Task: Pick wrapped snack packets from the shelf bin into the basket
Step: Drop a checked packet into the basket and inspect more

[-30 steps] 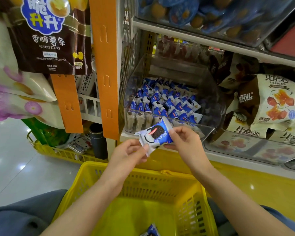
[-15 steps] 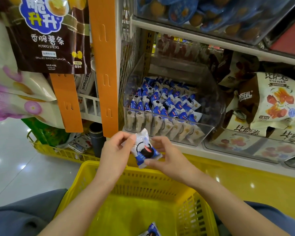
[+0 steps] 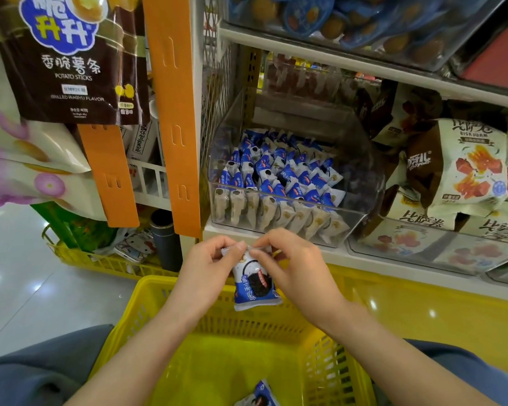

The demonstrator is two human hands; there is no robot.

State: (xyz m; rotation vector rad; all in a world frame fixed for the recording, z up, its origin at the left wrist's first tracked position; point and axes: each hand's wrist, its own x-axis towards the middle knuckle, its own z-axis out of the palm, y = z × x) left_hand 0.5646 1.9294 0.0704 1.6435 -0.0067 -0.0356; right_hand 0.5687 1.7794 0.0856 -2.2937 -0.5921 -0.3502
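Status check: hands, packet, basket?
Left hand and right hand both pinching top of blue-white cookie packet. Packet hanging over yellow basket. One packet already inside. Drop path unobstructed.

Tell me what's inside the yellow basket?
One blue-and-white snack packet lies in the yellow basket, at the picture's bottom edge. The forearms cover part of the floor, so more could be hidden.

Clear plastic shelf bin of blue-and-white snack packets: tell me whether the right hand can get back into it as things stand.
Probably yes. The bin is open at the top with nothing in front of it, just beyond the right hand. But that hand shares a grip with the left hand on a packet, so it must let go first.
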